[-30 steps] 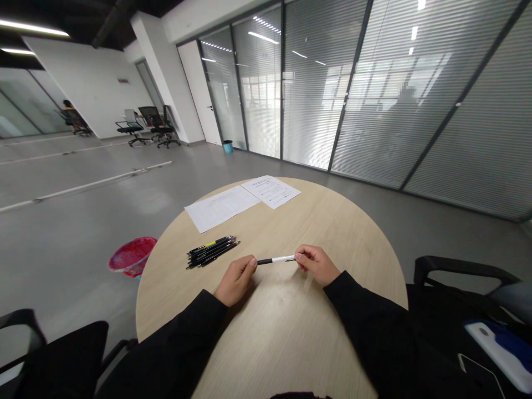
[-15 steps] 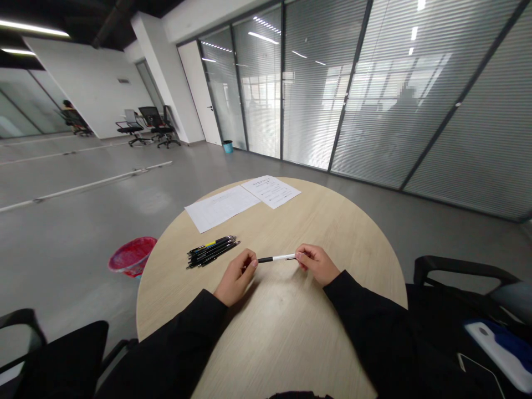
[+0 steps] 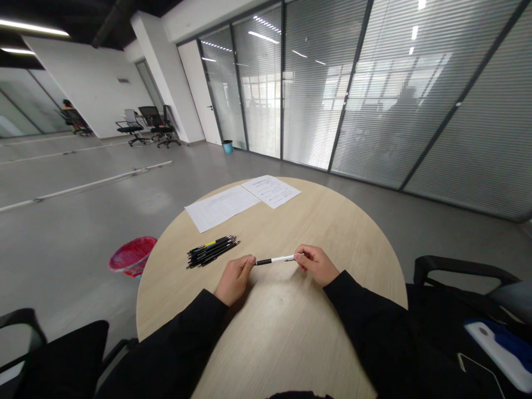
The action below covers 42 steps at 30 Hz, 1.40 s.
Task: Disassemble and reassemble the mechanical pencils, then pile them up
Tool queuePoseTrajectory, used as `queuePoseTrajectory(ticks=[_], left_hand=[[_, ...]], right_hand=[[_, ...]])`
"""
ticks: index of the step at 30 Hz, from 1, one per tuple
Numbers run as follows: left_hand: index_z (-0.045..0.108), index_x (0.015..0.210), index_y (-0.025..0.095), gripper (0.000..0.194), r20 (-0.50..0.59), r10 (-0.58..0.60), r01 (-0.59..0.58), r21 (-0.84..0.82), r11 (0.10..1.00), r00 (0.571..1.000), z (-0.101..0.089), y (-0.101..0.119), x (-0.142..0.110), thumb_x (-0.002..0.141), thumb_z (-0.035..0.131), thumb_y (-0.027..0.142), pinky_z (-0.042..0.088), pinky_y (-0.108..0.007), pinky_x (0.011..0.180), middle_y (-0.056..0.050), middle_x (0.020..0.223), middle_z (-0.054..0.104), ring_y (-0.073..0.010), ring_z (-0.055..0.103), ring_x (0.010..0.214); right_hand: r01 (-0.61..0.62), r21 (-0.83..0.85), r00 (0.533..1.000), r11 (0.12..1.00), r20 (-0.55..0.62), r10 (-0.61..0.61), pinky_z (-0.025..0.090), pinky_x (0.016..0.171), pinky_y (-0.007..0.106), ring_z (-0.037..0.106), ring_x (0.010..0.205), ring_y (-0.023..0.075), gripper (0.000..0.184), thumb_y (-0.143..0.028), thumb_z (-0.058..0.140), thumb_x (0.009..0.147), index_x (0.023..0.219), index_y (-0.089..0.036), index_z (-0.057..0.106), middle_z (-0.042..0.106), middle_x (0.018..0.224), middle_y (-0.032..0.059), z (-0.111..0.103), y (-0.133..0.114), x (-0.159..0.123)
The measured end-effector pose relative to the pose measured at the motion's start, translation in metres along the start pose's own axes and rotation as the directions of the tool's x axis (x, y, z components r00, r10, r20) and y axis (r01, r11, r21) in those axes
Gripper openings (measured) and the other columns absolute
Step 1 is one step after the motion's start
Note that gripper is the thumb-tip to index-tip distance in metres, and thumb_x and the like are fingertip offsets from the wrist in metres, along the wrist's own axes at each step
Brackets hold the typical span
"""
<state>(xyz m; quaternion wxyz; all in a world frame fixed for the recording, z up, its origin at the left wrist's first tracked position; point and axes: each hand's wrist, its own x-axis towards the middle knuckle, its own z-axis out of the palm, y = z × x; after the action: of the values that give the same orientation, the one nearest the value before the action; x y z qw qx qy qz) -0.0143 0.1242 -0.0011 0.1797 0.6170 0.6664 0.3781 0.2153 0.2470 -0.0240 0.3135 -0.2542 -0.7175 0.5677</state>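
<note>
Here we are at the round wooden table (image 3: pixel 291 332), and the action sits right in the middle of it! The right hand (image 3: pixel 318 265) is closed in a tight pinch on the right end of a white-and-black pen (image 3: pixel 274 260), which lies level, just above the tabletop. Over on the left, the left hand (image 3: pixel 235 280) is curled shut, its fingertips (image 3: pixel 251 259) right at the pen's black tip; touching or only just beside it, I can't tell from here.

Just left of that hand, a bundle of black pens (image 3: pixel 211 252) lies on the wood, one with a yellow band. Beyond them, two sheets of paper (image 3: pixel 220 208) (image 3: pixel 271 192) sit side by side at the far edge, the right-hand sheet reaching almost to the rim.

Room to move? Plenty of open wood stretches between the hands and the far rim, and more to the right, out to the curved edge. Past the left edge, a red basket (image 3: pixel 133 256) sits on the floor, well below the table. On the near right, a black chair armrest (image 3: pixel 457 265) hugs the rim, and there's another at the near left (image 3: pixel 20 327).
</note>
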Motion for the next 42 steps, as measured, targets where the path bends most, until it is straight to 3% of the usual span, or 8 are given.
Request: queuePoseTrajectory(ticks=[6, 12, 17, 21, 30, 37, 40, 42], left_hand=[[0.030, 0.059, 0.022, 0.045, -0.051, -0.026, 0.026, -0.012, 1.000, 0.998, -0.002, -0.003, 0.001, 0.094, 0.036, 0.049, 0.025, -0.027, 0.055, 0.005, 0.057, 0.028, -0.0125, 0.031, 0.055], [0.035, 0.063, 0.022, 0.042, -0.119, -0.073, 0.055, -0.152, 0.987, 0.990, -0.001, -0.008, 0.002, 0.096, 0.034, 0.048, 0.030, -0.027, 0.054, 0.004, 0.058, 0.036, -0.0130, 0.035, 0.055], [0.048, 0.094, 0.020, 0.023, -0.067, -0.057, 0.027, -0.386, 0.922, 0.996, 0.002, -0.004, 0.001, 0.094, 0.045, 0.043, 0.038, -0.023, 0.054, 0.003, 0.073, 0.047, -0.0110, 0.043, 0.058], [0.051, 0.110, 0.019, 0.031, -0.043, -0.004, -0.017, -0.470, 0.882, 0.999, 0.001, 0.002, 0.001, 0.087, 0.059, 0.038, 0.046, -0.026, 0.065, -0.002, 0.088, 0.054, -0.0133, 0.054, 0.071], [0.059, 0.086, 0.017, 0.027, 0.019, -0.024, 0.029, -0.326, 0.945, 1.000, -0.002, -0.001, 0.001, 0.089, 0.056, 0.044, 0.039, -0.024, 0.058, 0.002, 0.069, 0.054, -0.0125, 0.048, 0.061], [0.054, 0.066, 0.018, 0.045, -0.002, -0.057, 0.056, -0.153, 0.987, 0.998, -0.004, 0.004, -0.001, 0.094, 0.042, 0.051, 0.031, -0.025, 0.053, 0.004, 0.054, 0.043, -0.0124, 0.039, 0.052], [0.055, 0.069, 0.018, 0.047, -0.020, -0.078, 0.072, -0.200, 0.977, 0.997, -0.002, 0.001, -0.002, 0.096, 0.036, 0.051, 0.032, -0.025, 0.053, 0.004, 0.055, 0.043, -0.0126, 0.040, 0.052], [0.057, 0.082, 0.017, 0.040, -0.014, -0.061, 0.055, -0.288, 0.956, 0.998, 0.000, 0.000, -0.001, 0.096, 0.038, 0.050, 0.036, -0.025, 0.055, 0.003, 0.061, 0.047, -0.0124, 0.042, 0.054]], right_hand=[[0.021, -0.008, 1.000, 1.000, -0.017, -0.022, 0.035, 0.053, 0.025, 0.044, 0.051, 0.0109, 0.033, -0.048, 0.058, 0.088, 0.073, -0.018, 0.056, 0.049, 0.055, -0.0044, -0.001, -0.002, 0.000], [0.027, 0.004, 0.998, 1.000, -0.051, -0.027, 0.034, 0.053, 0.025, 0.043, 0.051, 0.0112, 0.036, -0.050, 0.057, 0.088, 0.072, -0.018, 0.056, 0.048, 0.055, -0.0045, -0.004, 0.000, 0.000], [0.024, -0.001, 0.998, 1.000, -0.059, -0.024, 0.034, 0.053, 0.025, 0.043, 0.051, 0.0114, 0.036, -0.051, 0.057, 0.089, 0.072, -0.018, 0.056, 0.048, 0.054, -0.0041, -0.004, 0.000, 0.001], [0.016, -0.012, 0.998, 1.000, -0.068, -0.017, 0.034, 0.053, 0.025, 0.043, 0.051, 0.0115, 0.038, -0.052, 0.056, 0.089, 0.072, -0.019, 0.056, 0.048, 0.054, -0.0041, -0.003, -0.002, 0.001], [0.004, -0.019, 0.998, 1.000, -0.057, -0.005, 0.034, 0.053, 0.025, 0.042, 0.051, 0.0113, 0.035, -0.051, 0.057, 0.088, 0.073, -0.019, 0.057, 0.048, 0.054, -0.0046, -0.004, 0.002, 0.000], [0.018, -0.030, 0.999, 0.999, -0.050, -0.019, 0.034, 0.052, 0.025, 0.043, 0.051, 0.0115, 0.036, -0.051, 0.056, 0.088, 0.072, -0.019, 0.056, 0.048, 0.054, -0.0044, -0.003, 0.003, 0.001], [0.017, -0.028, 0.998, 0.999, -0.052, -0.018, 0.034, 0.052, 0.025, 0.043, 0.050, 0.0115, 0.037, -0.051, 0.056, 0.089, 0.071, -0.019, 0.056, 0.048, 0.053, -0.0044, -0.003, 0.004, 0.001], [0.017, -0.025, 0.998, 1.000, -0.052, -0.018, 0.034, 0.052, 0.025, 0.043, 0.050, 0.0113, 0.037, -0.051, 0.056, 0.089, 0.071, -0.019, 0.055, 0.048, 0.054, -0.0044, -0.003, 0.004, 0.001]])
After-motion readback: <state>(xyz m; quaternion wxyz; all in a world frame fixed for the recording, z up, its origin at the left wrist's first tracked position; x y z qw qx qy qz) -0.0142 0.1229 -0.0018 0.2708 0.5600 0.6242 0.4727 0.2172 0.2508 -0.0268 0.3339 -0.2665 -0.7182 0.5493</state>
